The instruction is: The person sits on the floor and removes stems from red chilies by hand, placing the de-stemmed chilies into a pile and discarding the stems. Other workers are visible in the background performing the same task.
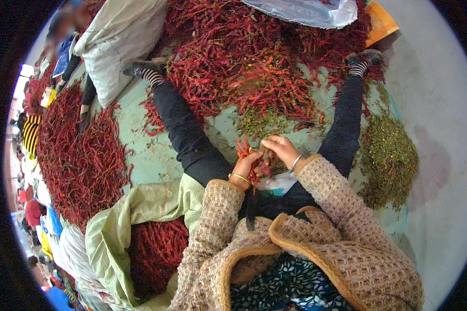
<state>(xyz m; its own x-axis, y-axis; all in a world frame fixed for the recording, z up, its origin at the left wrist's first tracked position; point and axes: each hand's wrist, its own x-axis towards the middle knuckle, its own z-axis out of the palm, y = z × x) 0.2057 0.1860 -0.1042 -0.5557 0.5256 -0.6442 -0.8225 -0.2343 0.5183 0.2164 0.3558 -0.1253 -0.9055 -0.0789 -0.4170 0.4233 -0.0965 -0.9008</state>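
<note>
Between my spread legs, my left hand [249, 165] is closed on a bunch of dried red chili peppers [243, 147], whose ends stick out above and below it. Touching the same bunch from the right, my right hand [278, 149] has its thumb and forefinger pinched together at its upper part; whether a stem or pod is between them is too small to tell. Beyond my hands spreads a large heap of red chilies [218, 70]. A small scatter of green-brown stems [260, 122] lies at its near edge.
At my left are an open green woven sack [109, 233] with red chilies inside and another chili heap [81, 155]. A full white sack [120, 35] stands by my left foot. A pile of stems [389, 159] lies at my right. Other people sit at far left.
</note>
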